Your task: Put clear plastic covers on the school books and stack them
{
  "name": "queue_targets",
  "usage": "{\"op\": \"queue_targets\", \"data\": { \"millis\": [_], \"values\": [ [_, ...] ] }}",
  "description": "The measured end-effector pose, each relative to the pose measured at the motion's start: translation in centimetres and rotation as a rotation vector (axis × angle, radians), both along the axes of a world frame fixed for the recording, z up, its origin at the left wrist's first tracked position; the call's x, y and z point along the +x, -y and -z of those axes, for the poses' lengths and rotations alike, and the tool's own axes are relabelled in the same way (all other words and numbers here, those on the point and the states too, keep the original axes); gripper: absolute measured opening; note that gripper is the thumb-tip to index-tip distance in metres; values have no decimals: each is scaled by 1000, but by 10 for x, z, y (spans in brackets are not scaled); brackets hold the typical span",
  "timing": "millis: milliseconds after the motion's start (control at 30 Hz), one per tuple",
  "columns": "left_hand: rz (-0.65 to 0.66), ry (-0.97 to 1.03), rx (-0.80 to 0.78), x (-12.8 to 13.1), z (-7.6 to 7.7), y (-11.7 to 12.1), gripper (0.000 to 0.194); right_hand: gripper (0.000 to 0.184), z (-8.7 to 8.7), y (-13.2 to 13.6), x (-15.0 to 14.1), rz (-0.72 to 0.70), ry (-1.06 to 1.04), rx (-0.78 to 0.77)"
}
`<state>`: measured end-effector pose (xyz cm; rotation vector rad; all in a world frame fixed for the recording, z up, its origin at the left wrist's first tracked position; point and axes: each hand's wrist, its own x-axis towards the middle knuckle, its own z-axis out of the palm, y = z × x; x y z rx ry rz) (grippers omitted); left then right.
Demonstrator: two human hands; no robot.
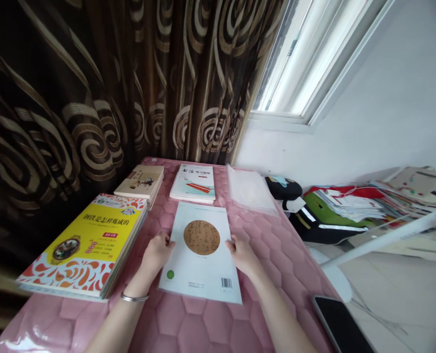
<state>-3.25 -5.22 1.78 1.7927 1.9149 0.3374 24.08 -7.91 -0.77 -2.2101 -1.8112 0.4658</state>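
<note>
A thin white booklet (202, 267) with a brown round calligraphy print and a barcode lies flat on the pink quilted table cover (203, 323). My left hand (158, 252) grips its left edge, fingers curled over the side. My right hand (243, 254) grips its right edge in the same way. A metal bangle (134, 297) is on my left wrist.
A yellow book stack (89, 247) lies at the left, a beige book (141, 182) and a white-and-teal workbook (194, 184) at the back, clear plastic sleeves (250, 191) to the right. A dark phone (341, 326) rests at the table's right edge. Curtain behind; cluttered papers (353, 203) lie beyond the right edge.
</note>
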Motion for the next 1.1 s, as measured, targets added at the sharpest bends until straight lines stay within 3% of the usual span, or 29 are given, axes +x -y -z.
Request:
{"op": "queue_targets", "data": {
  "millis": [167,267,400,533,667,833,967,1100],
  "values": [
    [37,52,-16,7,-3,3,23,47,-15,7,-1,111,147,-54],
    [44,37,-26,8,-2,5,24,45,-22,11,-6,91,326,43],
    [57,31,-21,6,-2,7,24,49,-18,8,-27,-170,260,223],
    [63,53,3,6,-2,10,24,63,-5,-11,-47,-436,160,177],
    [59,63,12,6,-2,10,24,70,1,-45,-34,-369,212,82],
    [61,69,22,6,2,10,24,68,-4,-75,-7,-229,245,16],
    [55,57,26,7,1,10,26,65,-7,-68,-15,-202,332,61],
    [56,43,20,7,-1,10,27,66,-1,-43,-33,-354,306,129]
  ]
}}
